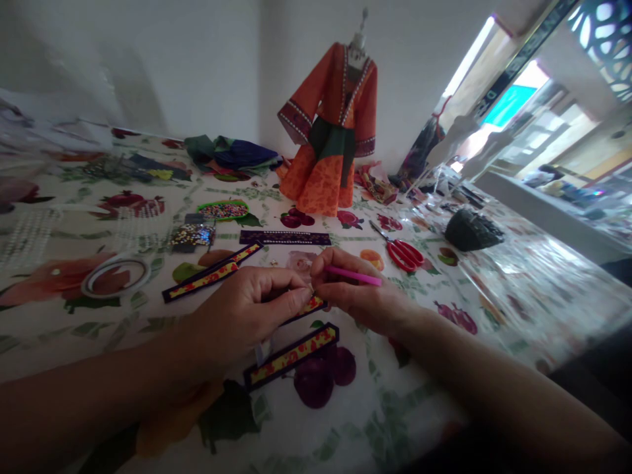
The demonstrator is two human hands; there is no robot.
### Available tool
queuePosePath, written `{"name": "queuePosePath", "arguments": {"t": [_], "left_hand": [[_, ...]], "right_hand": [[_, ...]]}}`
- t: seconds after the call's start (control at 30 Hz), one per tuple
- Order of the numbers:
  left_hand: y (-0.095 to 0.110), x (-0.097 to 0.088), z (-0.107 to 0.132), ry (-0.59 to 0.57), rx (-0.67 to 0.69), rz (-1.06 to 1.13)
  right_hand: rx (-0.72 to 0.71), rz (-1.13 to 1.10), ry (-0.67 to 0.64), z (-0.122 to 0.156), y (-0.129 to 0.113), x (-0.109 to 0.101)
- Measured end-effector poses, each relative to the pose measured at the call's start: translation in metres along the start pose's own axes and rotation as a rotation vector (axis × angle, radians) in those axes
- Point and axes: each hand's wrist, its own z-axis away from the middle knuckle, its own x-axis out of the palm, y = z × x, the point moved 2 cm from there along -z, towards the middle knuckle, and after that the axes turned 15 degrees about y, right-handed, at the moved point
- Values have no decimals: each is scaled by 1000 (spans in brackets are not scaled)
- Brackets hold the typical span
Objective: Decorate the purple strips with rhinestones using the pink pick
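My right hand point(358, 289) is closed around a slim pink stick point(353, 275) that looks like a pen; its tip is hidden by the fingers. My left hand point(266, 299) is in a pinch, thumb against forefinger, its fingertips close to those of my right hand. Whatever sits in that pinch is too small to make out. Just under the fingertips shows part of a yellow and red strip point(315, 305) with a dark border. Nearer to me lies a similar patterned strip point(293, 355), and two more strips point(212, 272) overlap beyond my left hand.
Red-handled scissors point(405, 255) lie at the right, near a black bundle point(473, 229). Behind stands a small orange dress on a stand point(340, 131). A dark trim strip point(285, 237), a green tray of beads point(224, 210), shiny stones point(193, 236) and a tape roll point(89, 282) lie about.
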Motion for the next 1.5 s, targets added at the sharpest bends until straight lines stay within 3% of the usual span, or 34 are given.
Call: {"name": "queuePosePath", "arguments": {"t": [1.07,1.5], "left_hand": [[1,-1,-4,27,53,41],[0,-2,-5,4,90,78]], "right_hand": [[-25,6,15,1,0,1],[-102,33,-20,1,4,-3]]}}
